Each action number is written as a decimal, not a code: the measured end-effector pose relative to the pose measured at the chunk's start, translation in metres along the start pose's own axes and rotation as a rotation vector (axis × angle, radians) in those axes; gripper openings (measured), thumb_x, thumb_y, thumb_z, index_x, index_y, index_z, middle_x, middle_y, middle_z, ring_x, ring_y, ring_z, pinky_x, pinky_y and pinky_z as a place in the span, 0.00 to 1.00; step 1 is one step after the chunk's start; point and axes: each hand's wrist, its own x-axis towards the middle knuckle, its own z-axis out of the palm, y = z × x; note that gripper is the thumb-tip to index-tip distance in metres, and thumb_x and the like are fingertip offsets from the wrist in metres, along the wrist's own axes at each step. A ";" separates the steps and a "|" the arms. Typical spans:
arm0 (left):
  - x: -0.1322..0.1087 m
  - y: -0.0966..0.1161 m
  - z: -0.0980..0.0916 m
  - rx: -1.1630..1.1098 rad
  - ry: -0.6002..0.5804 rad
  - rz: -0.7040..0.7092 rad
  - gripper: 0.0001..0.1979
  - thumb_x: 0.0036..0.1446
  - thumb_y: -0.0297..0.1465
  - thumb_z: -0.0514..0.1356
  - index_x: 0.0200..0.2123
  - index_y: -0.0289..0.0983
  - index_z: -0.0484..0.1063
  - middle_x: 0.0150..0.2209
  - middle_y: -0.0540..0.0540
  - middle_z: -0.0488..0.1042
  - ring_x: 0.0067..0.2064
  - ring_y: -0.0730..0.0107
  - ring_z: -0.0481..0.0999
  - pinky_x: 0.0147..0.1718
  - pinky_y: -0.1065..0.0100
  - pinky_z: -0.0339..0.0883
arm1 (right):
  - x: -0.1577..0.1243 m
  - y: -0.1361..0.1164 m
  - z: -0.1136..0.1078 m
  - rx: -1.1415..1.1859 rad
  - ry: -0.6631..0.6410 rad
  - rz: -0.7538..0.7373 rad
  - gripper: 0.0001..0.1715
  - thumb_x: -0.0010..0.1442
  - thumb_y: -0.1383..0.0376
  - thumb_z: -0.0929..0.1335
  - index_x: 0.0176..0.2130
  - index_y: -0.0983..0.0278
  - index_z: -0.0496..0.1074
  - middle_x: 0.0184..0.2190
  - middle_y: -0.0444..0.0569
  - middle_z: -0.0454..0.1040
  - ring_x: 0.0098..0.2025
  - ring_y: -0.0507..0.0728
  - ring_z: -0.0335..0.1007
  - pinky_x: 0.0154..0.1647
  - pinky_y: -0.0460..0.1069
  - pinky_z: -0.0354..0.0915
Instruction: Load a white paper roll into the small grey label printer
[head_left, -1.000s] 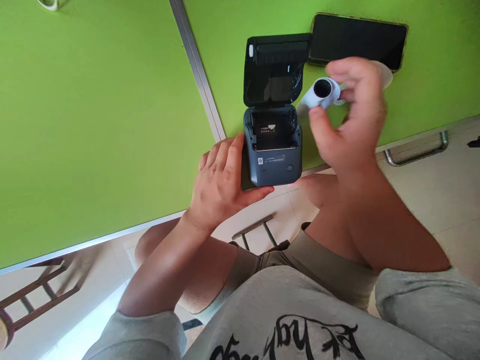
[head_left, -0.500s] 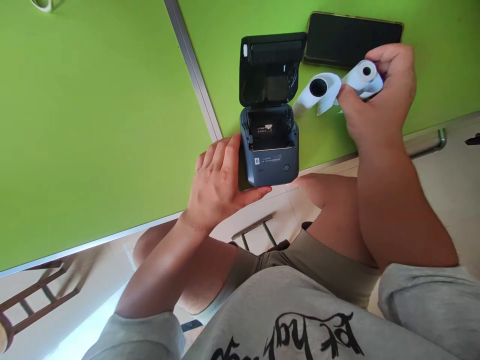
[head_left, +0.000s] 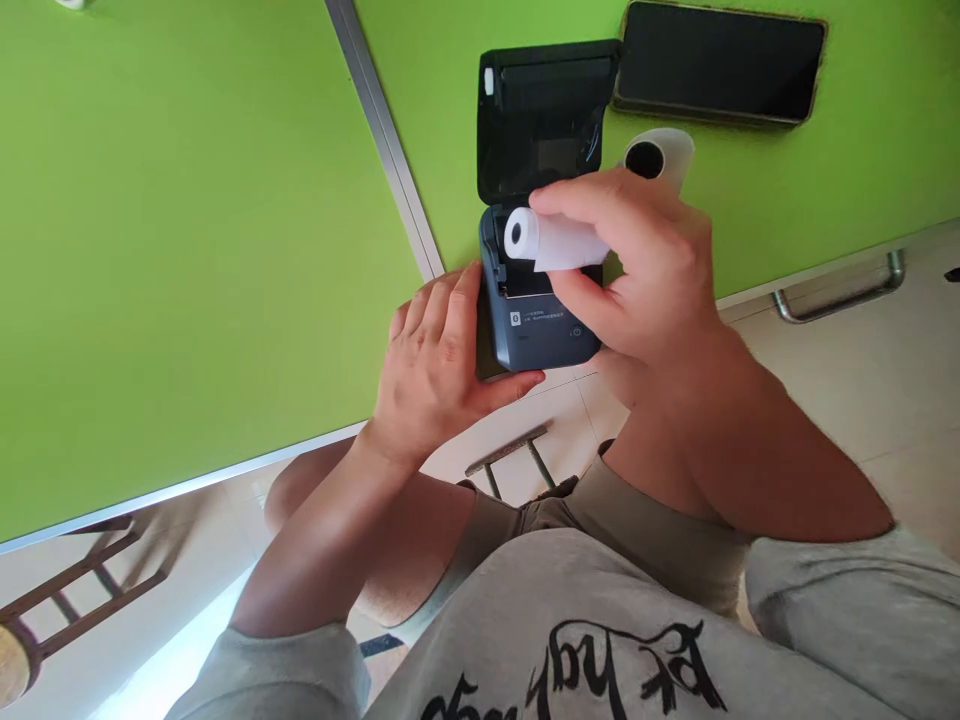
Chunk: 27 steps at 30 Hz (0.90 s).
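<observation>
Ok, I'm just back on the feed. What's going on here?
The person's left hand cups the near left corner of a small dark printer, whose lid stands open. The right hand holds a white paper roll at the open compartment; I can't tell whether it touches the inside. A second roll is partly hidden behind that hand, and a phone with a dark screen lies farther back on the green table.
</observation>
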 end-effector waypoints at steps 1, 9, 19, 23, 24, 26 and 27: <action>0.000 0.000 0.000 -0.004 0.000 0.001 0.54 0.60 0.69 0.52 0.69 0.28 0.60 0.62 0.26 0.73 0.60 0.39 0.75 0.55 0.47 0.69 | 0.001 0.002 0.000 -0.043 -0.015 0.020 0.20 0.58 0.73 0.69 0.47 0.53 0.73 0.45 0.45 0.83 0.47 0.61 0.81 0.46 0.57 0.73; -0.001 -0.001 0.003 0.018 0.020 0.001 0.54 0.62 0.69 0.50 0.71 0.29 0.59 0.62 0.27 0.73 0.60 0.41 0.75 0.55 0.50 0.67 | 0.003 0.000 -0.001 -0.029 0.033 -0.067 0.17 0.53 0.79 0.65 0.35 0.56 0.67 0.40 0.43 0.83 0.45 0.58 0.82 0.42 0.56 0.73; -0.001 0.000 -0.005 -0.020 -0.023 0.071 0.35 0.65 0.61 0.56 0.66 0.48 0.69 0.60 0.34 0.71 0.59 0.44 0.73 0.51 0.51 0.67 | -0.015 -0.010 0.000 0.085 0.002 -0.158 0.03 0.60 0.64 0.68 0.34 0.57 0.73 0.45 0.47 0.79 0.48 0.62 0.76 0.49 0.63 0.66; -0.001 -0.001 -0.005 -0.031 -0.015 0.068 0.34 0.63 0.61 0.59 0.65 0.49 0.70 0.59 0.35 0.71 0.59 0.44 0.72 0.52 0.49 0.67 | -0.009 -0.008 -0.001 0.159 0.177 -0.002 0.09 0.61 0.62 0.63 0.40 0.56 0.73 0.53 0.49 0.73 0.41 0.57 0.72 0.36 0.57 0.65; -0.001 -0.001 -0.005 -0.027 -0.014 0.069 0.34 0.63 0.60 0.60 0.65 0.49 0.70 0.59 0.35 0.71 0.59 0.44 0.72 0.52 0.49 0.67 | -0.007 -0.008 -0.001 0.179 0.214 0.091 0.11 0.61 0.65 0.64 0.43 0.56 0.72 0.57 0.48 0.72 0.44 0.57 0.72 0.33 0.54 0.63; -0.001 -0.002 -0.004 -0.014 -0.018 0.071 0.33 0.63 0.59 0.61 0.64 0.50 0.70 0.59 0.35 0.71 0.59 0.44 0.72 0.52 0.49 0.67 | 0.000 -0.008 0.000 0.252 0.234 0.242 0.18 0.59 0.71 0.64 0.48 0.56 0.69 0.63 0.49 0.69 0.58 0.59 0.71 0.28 0.50 0.60; -0.002 -0.002 -0.003 -0.006 -0.020 0.075 0.32 0.64 0.58 0.61 0.64 0.50 0.71 0.60 0.35 0.71 0.58 0.44 0.72 0.52 0.49 0.66 | 0.003 -0.009 0.001 0.298 0.229 0.278 0.21 0.57 0.73 0.64 0.49 0.56 0.68 0.64 0.51 0.69 0.64 0.60 0.67 0.26 0.49 0.59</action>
